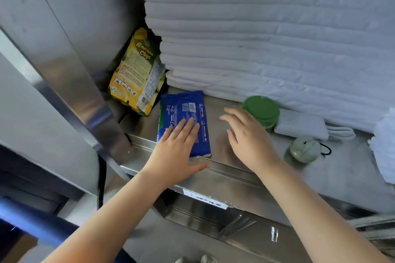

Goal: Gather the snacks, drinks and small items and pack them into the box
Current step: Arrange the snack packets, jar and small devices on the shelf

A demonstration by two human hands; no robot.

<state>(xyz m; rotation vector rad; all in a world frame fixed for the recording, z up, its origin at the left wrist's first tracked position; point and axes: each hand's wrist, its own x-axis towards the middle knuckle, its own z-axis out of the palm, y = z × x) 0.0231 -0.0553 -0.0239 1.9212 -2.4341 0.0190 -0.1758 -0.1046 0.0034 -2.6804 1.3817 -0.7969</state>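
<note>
A blue snack packet (186,109) lies flat on a steel shelf (230,173). My left hand (177,151) rests on its near end with fingers straight and thumb out along the shelf edge. My right hand (248,134) hovers open just left of a green round lid or container (261,111), fingers spread. A yellow bag of banana chips (136,72) leans in the back left corner. A white power bank with cable (303,125) and a small pale green round gadget with a black loop (305,148) lie to the right. No box is in view.
A tall stack of folded white linens (267,34) fills the back of the shelf. More white cloth (384,147) sits at the right edge. A steel upright post (85,92) stands left. A labelled lower shelf rail (209,200) runs below.
</note>
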